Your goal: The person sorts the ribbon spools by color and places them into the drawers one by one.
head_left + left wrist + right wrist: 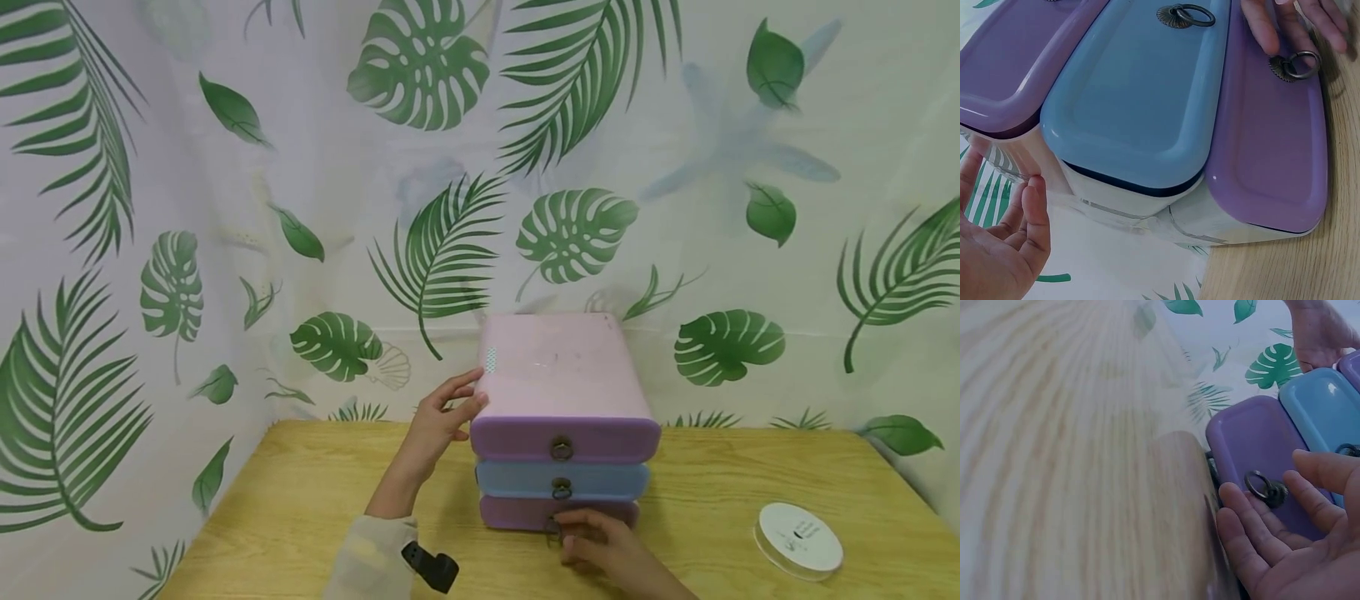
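A small three-drawer box (555,367) has a pale pink top and purple, blue and purple drawer fronts, each with a dark metal ring pull. My left hand (442,417) has its fingertips at the upper left side of the box, fingers loosely bent, as the left wrist view also shows. At the bottom purple drawer (1254,437), my right hand (1297,544) has its fingers spread around the ring pull (1257,485). Its thumb stands apart from the fingers, without pinching the ring. All three drawers look pushed in.
On the wooden table (712,492), a white ribbon spool (799,537) lies flat at the right. A leaf-patterned cloth (600,150) hangs behind the table and along its left side. A black band (431,567) is on the left wrist.
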`<state>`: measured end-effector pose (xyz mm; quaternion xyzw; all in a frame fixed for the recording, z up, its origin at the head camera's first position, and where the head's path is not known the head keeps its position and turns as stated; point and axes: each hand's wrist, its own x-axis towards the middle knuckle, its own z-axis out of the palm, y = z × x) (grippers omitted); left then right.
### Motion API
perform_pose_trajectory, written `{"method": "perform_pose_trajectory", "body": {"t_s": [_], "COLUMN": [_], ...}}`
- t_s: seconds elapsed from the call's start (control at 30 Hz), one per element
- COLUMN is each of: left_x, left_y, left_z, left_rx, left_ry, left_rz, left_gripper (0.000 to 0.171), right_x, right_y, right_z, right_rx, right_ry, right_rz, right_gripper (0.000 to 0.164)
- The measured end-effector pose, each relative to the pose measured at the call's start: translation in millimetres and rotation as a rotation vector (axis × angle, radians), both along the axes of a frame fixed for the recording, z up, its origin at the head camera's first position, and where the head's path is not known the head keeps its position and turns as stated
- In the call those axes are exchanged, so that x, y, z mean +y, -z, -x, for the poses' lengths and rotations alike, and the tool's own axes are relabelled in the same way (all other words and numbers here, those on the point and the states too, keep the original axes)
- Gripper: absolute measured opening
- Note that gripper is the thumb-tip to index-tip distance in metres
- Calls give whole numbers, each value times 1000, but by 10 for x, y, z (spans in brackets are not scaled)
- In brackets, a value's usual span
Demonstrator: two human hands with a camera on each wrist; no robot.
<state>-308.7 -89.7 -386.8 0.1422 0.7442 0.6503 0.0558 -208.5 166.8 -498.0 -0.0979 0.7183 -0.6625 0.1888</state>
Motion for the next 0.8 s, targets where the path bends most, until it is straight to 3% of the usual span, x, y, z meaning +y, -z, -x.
{"method": "perform_pose_trajectory", "body": {"t_s": [0.1, 0.6, 0.8], "left_x": [-5, -6, -3], "left_y": [-2, -13, -1], "left_z": [-5, -6, 2], "left_rx": [-1, 14, 8], "left_ry": [0, -3, -4], "left_rz": [2, 0, 2], "left_gripper": [45, 45, 45], "right_x": [-47, -155, -183], "right_y": [4, 71, 135], "right_z": [-8, 65, 62], "right_rx": [-39, -40, -38], "right_ry": [-21, -29, 31], "right_rz": [40, 62, 64], "right_gripper": [54, 58, 53]}}
